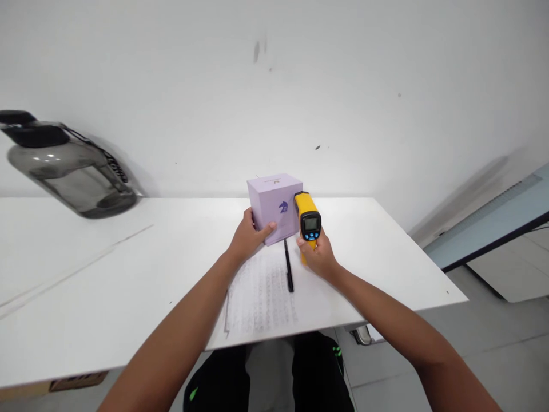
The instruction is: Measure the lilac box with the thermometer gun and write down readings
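Note:
A lilac box with a dark blue emblem on its front is gripped at its lower left by my left hand, the thumb lying across the front. My right hand is wrapped round the handle of a yellow and black infrared thermometer. Its small screen and blue buttons face me, and its front end is close against the box's right side; I cannot tell whether they touch. Below the box, a black pen lies on a sheet of paper covered in handwriting.
A grey see-through water bottle with a black lid stands at the left of the white table. Behind the table rises a white wall. The table's right edge ends before a bluish panel.

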Available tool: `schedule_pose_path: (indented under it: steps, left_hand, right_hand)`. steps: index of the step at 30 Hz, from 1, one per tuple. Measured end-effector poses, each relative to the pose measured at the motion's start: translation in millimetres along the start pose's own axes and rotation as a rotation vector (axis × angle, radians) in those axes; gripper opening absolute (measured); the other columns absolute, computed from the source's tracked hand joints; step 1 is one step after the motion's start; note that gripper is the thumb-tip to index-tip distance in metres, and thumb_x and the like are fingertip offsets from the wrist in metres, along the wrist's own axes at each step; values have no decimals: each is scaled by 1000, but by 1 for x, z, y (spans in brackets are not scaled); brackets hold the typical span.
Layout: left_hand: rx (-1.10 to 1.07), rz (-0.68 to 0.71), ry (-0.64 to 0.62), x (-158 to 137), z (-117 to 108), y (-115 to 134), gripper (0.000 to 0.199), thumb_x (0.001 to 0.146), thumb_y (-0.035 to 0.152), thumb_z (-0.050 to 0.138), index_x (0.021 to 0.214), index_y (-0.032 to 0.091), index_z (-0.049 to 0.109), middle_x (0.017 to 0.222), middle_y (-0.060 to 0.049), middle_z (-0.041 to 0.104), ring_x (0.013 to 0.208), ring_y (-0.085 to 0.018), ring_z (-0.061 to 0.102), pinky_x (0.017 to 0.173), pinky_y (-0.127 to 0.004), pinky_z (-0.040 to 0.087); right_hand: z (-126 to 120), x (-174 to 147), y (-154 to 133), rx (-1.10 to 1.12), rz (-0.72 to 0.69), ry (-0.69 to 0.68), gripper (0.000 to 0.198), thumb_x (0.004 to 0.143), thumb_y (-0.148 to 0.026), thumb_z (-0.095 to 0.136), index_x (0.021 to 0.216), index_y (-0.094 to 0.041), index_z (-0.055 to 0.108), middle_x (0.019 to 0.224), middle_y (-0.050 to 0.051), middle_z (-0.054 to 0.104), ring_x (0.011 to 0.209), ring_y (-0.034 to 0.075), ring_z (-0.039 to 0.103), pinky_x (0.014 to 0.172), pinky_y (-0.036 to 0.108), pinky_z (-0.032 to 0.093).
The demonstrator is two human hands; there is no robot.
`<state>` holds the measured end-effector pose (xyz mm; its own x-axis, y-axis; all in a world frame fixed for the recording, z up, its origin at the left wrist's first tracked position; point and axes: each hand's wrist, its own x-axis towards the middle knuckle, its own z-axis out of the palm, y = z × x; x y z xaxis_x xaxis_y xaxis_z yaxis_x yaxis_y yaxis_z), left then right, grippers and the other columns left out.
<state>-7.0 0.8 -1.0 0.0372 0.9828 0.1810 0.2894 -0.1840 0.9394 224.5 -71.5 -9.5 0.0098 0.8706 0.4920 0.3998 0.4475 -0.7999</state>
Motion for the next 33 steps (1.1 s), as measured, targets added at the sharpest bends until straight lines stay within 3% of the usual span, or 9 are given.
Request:
schedule_pose_path:
  steps: [3, 6, 18, 22, 28, 33]
  left_hand:
    - [19, -21, -1, 0, -1, 0, 96, 78, 68, 91, 152, 21, 52, 153, -22, 76, 130, -41, 79, 110, -61, 65]
    - [17, -25, -5, 0, -3, 0, 97, 78, 70, 91, 153, 22, 51, 155, -22, 74, 132, -42, 78, 110, -61, 65]
    - [25, -14, -8, 1, -3, -3, 97, 80, 71, 91, 155, 23, 52, 155, -22, 73, 135, -42, 76, 109, -61, 66]
    - [21, -17, -5, 1, -2, -4, 99, 78, 73, 91, 154, 23, 52, 153, -22, 74, 135, -43, 76, 110, -62, 65]
    - [-9, -43, -23, 0, -3, -1, 98, 79, 69, 92, 155, 23, 50, 158, -23, 72, 136, -42, 76, 113, -62, 64]
    - [0, -53, -30, -2, -3, 1, 97, 80, 70, 92, 155, 24, 51, 159, -22, 72, 137, -42, 76, 114, -62, 63]
  right_hand:
    - [-3, 1, -4, 15, 22, 153, 55, 94, -52, 80, 140, -26, 62, 105, 5, 76, 88, 25, 71, 79, 40, 62]
    - [-5, 2, -5, 27, 55, 193, 65, 96, -54, 79, 149, -27, 56, 106, 5, 75, 88, 25, 70, 77, 39, 59]
    - [-2, 2, -7, 92, 136, 202, 71, 93, -61, 81, 149, -27, 55, 113, 7, 77, 91, 27, 72, 80, 43, 60]
    - [-5, 6, -1, 52, 92, 216, 80, 93, -75, 80, 152, -26, 58, 119, 10, 80, 98, 29, 74, 84, 44, 62]
    - [-44, 28, 5, -221, 145, 283, 99, 92, -98, 62, 156, -21, 66, 124, 16, 81, 106, 36, 74, 89, 48, 60]
    - [-72, 44, 4, -596, 367, 126, 74, 106, -79, 63, 153, -23, 74, 126, 16, 82, 112, 38, 75, 91, 45, 56]
